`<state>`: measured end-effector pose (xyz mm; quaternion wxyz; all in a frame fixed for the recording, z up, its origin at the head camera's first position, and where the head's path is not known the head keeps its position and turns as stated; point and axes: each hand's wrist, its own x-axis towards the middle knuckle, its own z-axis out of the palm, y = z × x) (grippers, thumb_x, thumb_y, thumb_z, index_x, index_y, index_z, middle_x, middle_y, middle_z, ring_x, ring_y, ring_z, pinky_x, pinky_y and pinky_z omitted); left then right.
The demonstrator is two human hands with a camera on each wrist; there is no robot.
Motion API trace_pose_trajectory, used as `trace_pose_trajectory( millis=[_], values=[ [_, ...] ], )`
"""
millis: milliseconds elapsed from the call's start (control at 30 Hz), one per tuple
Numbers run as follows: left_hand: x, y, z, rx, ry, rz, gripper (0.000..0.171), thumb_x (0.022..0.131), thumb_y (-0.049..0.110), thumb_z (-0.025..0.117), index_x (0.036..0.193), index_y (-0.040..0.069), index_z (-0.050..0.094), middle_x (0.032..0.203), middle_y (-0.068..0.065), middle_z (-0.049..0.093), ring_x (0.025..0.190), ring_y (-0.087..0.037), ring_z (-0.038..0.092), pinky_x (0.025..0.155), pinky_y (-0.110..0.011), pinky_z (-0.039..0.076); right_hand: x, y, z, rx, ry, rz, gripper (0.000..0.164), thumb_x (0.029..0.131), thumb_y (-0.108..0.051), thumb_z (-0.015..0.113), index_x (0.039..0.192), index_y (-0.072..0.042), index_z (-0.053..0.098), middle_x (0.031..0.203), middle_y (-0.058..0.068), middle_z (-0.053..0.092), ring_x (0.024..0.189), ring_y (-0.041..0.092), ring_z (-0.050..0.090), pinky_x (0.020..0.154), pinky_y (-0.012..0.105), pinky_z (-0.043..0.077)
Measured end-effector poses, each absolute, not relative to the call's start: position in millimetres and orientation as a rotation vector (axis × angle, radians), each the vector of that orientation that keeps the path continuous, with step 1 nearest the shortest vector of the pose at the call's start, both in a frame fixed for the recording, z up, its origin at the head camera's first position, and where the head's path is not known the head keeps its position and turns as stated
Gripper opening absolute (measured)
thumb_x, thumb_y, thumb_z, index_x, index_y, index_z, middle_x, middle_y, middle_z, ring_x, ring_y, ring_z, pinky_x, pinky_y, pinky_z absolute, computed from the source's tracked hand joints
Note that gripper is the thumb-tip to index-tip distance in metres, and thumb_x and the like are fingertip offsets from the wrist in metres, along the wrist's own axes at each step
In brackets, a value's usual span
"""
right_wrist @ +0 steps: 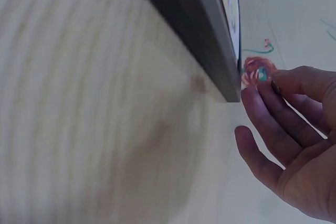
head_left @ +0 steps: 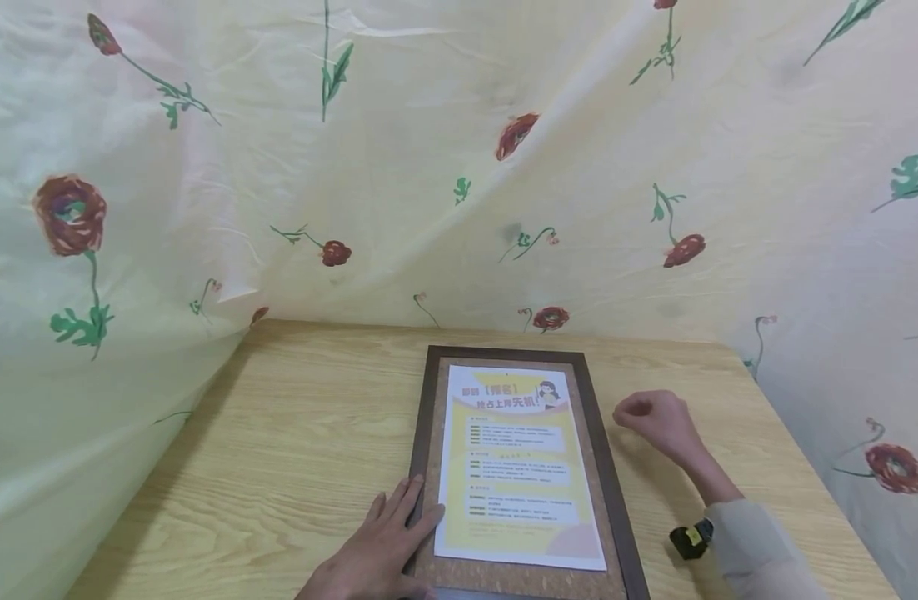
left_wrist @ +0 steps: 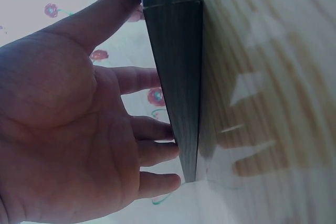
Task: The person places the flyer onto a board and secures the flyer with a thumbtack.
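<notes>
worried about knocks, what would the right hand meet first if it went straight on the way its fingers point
Likely the right side of the dark brown rectangular frame around the brown cork board. The right hand may be raised enough to pass over; depth is unclear.

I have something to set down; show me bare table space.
Widest patch: the table left of the framed board, bordered by floral cloth and the left grip. A smaller one lies beyond the right grip, between board and cloth. Crowded: the board's lower left edge, by the left grip, and its right side, with right grip and sleeve.
</notes>
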<state>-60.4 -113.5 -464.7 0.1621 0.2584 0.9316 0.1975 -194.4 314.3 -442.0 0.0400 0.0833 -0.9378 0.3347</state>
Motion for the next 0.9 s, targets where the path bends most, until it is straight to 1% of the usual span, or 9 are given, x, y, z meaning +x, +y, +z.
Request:
trace_pose_trajectory(
  millis=[200,433,633,900],
  values=[
    [-60.8,-113.1,-465.5,0.73,2.651,0.547,0.097,0.07,0.053,0.084,0.15,0.015,0.044,0.16,-0.024,0.017,0.146,-0.045,0.015,0.11,-0.065,0.021,-202.9,299.9,-433.1,0.347,-2.87,1.072,0.01,0.088,-0.01,0.074,0.093,-0.002,0.076,0.087,0.006,0.074,0.079,0.019,0.068,0.066,0.032,0.053],
    [-61.1,-112.9,-464.2,0.72,2.65,0.556,0.098,0.068,0.052,0.085,0.15,0.015,0.044,0.16,-0.024,0.017,0.146,-0.045,0.014,0.111,-0.065,0.02,-213.5,285.6,-426.5,0.381,-2.879,1.058,0.01,0.088,-0.01,0.075,0.094,-0.003,0.076,0.089,0.006,0.074,0.08,0.019,0.067,0.066,0.033,0.054],
    [-60.8,-113.6,-462.8,0.717,2.637,0.547,0.097,0.071,0.055,0.082,0.151,0.017,0.042,0.161,-0.023,0.016,0.147,-0.043,0.012,0.112,-0.065,0.019,-221.4,276.2,-424.3,0.403,-2.875,1.084,0.012,0.089,-0.007,0.073,0.099,0.0,0.074,0.092,0.009,0.073,0.082,0.021,0.067,0.069,0.034,0.054],
    [-61.6,-113.9,-465.2,0.716,2.643,0.536,0.096,0.072,0.055,0.081,0.151,0.018,0.042,0.161,-0.022,0.015,0.147,-0.042,0.012,0.112,-0.064,0.019,-233.1,263.1,-416.1,0.432,-2.843,1.116,0.017,0.093,-0.007,0.068,0.103,0.006,0.072,0.093,0.016,0.072,0.081,0.025,0.067,0.068,0.034,0.053]
  ],
)
